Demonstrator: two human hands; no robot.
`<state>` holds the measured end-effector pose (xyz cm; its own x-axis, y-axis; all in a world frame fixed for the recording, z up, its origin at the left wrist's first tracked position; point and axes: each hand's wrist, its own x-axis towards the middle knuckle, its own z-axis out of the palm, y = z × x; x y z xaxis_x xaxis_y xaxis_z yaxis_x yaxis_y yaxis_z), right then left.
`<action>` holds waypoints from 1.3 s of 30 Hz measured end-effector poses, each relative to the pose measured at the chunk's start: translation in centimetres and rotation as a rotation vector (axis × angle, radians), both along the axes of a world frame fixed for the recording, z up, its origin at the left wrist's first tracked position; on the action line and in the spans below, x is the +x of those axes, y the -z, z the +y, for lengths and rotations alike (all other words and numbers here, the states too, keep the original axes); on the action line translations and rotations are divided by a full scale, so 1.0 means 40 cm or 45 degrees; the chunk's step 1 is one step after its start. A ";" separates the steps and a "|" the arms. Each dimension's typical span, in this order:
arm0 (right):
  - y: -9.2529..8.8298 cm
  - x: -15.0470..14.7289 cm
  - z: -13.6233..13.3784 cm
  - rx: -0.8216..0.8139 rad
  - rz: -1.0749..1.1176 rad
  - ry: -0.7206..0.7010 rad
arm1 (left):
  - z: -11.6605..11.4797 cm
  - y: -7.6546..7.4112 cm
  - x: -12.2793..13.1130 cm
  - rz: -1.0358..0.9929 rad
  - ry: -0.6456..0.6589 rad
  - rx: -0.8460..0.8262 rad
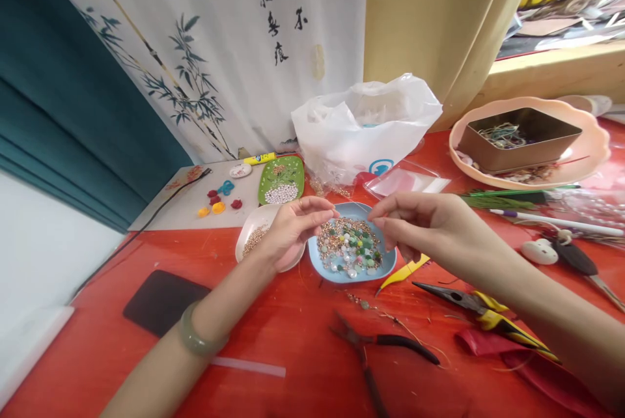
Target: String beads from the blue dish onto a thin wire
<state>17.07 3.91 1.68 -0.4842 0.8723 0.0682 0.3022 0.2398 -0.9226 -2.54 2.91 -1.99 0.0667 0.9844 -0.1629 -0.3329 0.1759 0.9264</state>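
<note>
My left hand (293, 229) and my right hand (424, 226) are both raised over a blue dish (385, 268) full of mixed green, white and gold beads. Each hand pinches its fingertips together, and a very thin thread or wire (349, 204) seems to run between them. What sits in either pinch is too small to name. A green bangle (195, 338) is on my left wrist. A white dish (254, 226) of small gold beads lies just under my left hand.
On the red table lie black-handled pliers (385, 343), yellow-handled pliers (483, 314), yellow tweezers (403, 271) and a beaded strand (366, 304). Behind stand a white plastic bag (364, 125), a green leaf dish (282, 180) of pearls and a pink plate (586, 157) holding a metal tin (517, 138). A black pad (163, 301) lies left.
</note>
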 end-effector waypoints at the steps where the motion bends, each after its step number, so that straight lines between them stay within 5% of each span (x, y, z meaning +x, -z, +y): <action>1: 0.005 -0.001 -0.001 0.045 -0.033 0.005 | 0.002 0.003 -0.002 -0.065 -0.015 -0.008; 13: -0.003 -0.013 -0.032 0.379 -0.190 0.049 | 0.012 0.020 -0.013 -0.287 -0.095 0.007; 39: -0.005 -0.011 -0.032 0.329 -0.225 0.042 | 0.011 0.018 -0.018 -0.281 -0.141 0.004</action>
<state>16.61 2.61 1.89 -0.4802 0.8523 0.2071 0.4638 0.4472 -0.7648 -3.24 3.36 -2.71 -0.0079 0.9881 -0.1536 -0.5443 0.1246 0.8296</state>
